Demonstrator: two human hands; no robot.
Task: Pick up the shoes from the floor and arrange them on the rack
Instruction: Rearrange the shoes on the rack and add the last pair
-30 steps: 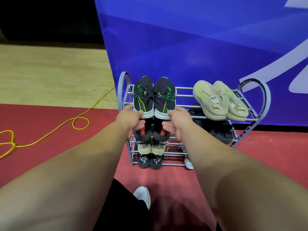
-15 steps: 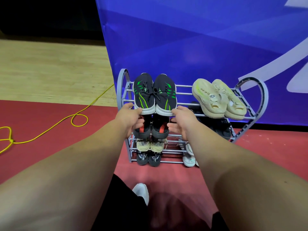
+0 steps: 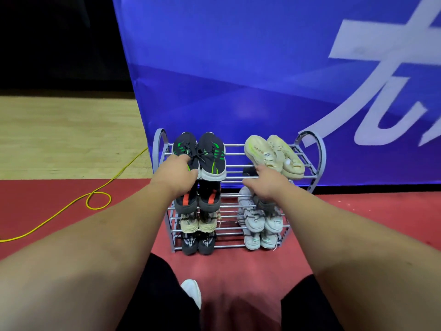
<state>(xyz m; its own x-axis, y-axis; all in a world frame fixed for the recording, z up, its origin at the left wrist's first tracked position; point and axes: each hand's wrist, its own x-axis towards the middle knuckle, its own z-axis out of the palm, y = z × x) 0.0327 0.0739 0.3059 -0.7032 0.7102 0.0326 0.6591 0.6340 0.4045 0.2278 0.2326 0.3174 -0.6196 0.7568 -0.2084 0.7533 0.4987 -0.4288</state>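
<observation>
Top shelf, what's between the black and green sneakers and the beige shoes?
Nothing: in the head view, only bare rack bars lie between the sneakers and the beige shoes.

One grey metal tube rack [image 3: 322, 156] has four tiers. Its top tier carries two black knit sneakers with green stripes [image 3: 211, 156] at the left end and two cream foam shoes [image 3: 274, 154] at the right end. Down the left end sit two black shoes with red-orange bands [image 3: 207, 199], two beige sneakers [image 3: 206, 222] and two black sneakers with white lettering [image 3: 206, 243]. The right end's two lowest tiers hold four white sneakers [image 3: 256, 219]; the dark footwear [image 3: 249, 172] above is too hidden to count. One yellow cable [image 3: 99, 192] lies on the floor.
</observation>
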